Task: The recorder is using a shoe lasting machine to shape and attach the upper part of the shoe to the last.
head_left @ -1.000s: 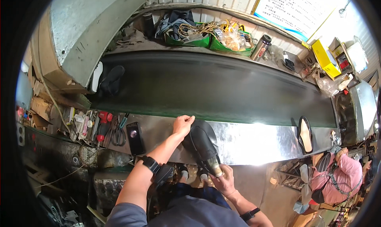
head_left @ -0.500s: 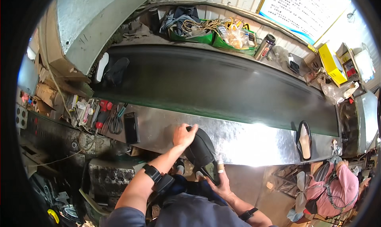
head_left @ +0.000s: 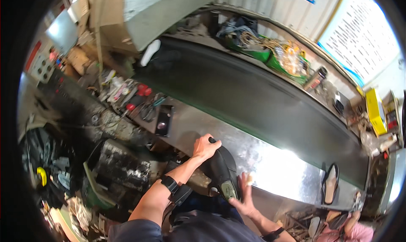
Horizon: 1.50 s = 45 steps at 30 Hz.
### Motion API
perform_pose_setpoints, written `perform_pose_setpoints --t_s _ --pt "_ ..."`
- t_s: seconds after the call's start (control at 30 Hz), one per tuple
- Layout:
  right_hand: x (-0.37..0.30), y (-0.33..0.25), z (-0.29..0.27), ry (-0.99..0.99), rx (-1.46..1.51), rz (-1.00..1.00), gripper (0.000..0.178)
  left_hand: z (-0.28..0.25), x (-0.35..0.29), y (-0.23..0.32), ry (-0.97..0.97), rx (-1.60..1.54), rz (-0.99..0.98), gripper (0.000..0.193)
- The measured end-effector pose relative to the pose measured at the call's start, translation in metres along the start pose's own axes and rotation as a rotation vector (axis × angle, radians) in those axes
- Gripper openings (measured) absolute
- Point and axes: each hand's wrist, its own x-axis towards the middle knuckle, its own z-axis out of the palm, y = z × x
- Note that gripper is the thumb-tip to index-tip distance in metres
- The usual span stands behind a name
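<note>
A black shoe [head_left: 220, 161], with a green last showing at its near end, is tilted over the near edge of the metal ledge. My left hand [head_left: 205, 149] is closed around the far end of this shoe. Beside the near end, my right hand [head_left: 245, 198] has its fingers spread, the thumb close to the last; whether it touches is hard to tell. Something pale covers one of its fingertips. A dark phone [head_left: 164, 121] lies on the ledge, left of my left hand. Farther right on the ledge sits another black shoe [head_left: 330, 183] with a beige inside.
Behind the metal ledge [head_left: 186, 134] runs a dark belt [head_left: 253, 98]. A white sole-shaped piece [head_left: 150, 52] lies at its far left. Tools with red handles [head_left: 143, 90] crowd the left. Green bins [head_left: 258, 55] and a flask [head_left: 316, 78] line the back. A person in pink [head_left: 357, 230] is at lower right.
My right hand has let go of the shoe's near end and spread its fingers. My left hand keeps its hold. The whole view has turned and shifted toward the left.
</note>
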Motion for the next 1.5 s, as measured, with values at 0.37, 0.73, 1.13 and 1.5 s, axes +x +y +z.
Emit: perform_pose_setpoints --t_s 0.37,0.73,1.13,1.5 --pt "0.083 -0.109 0.179 -0.222 0.203 0.466 0.061 -0.195 -0.157 -0.117 0.609 -0.283 0.045 0.048" --pt "0.017 -0.135 0.486 -0.614 0.367 0.304 0.017 -0.421 -0.381 -0.295 1.11 -0.633 -0.154 0.046" --pt "0.019 -0.146 0.642 -0.643 0.54 0.48 0.028 -0.395 -0.452 -0.355 1.097 -1.793 0.149 0.031" --pt "0.059 -0.14 0.703 -0.581 0.334 0.507 0.03 -0.435 -0.391 -0.401 1.081 -1.968 -0.039 0.029"
